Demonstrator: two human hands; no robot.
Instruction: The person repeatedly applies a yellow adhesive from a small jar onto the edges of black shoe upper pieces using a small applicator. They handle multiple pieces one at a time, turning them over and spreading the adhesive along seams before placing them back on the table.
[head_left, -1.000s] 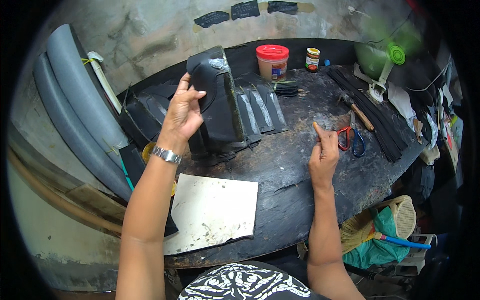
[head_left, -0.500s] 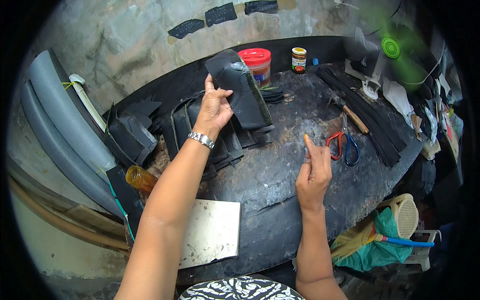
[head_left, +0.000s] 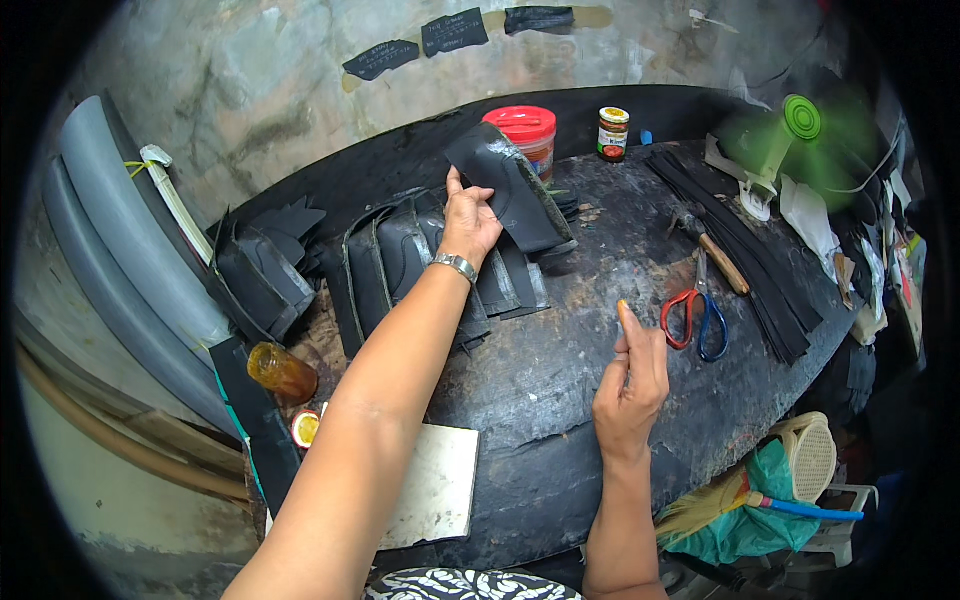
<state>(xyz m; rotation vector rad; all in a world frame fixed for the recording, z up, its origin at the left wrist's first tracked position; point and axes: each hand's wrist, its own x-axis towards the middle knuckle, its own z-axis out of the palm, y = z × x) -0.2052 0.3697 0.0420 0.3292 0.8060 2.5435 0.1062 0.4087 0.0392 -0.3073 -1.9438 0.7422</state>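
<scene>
Carried rightward, the black rubber piece (head_left: pixel 505 190) — gripped by left hand (head_left: pixel 468 222) — nears red-lidded jar (head_left: pixel 528 135); right hand (head_left: pixel 630 385) loose, empty.

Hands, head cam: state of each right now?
Left hand: closed on a black rubber piece, lifted above the worktable.
Right hand: holds nothing, index finger raised, other fingers loosely curled, near the scissors.

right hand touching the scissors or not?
Apart. The head view shows the right hand raised over the dark table, with bare tabletop plainly visible between its fingers and the red and blue scissors.
</scene>
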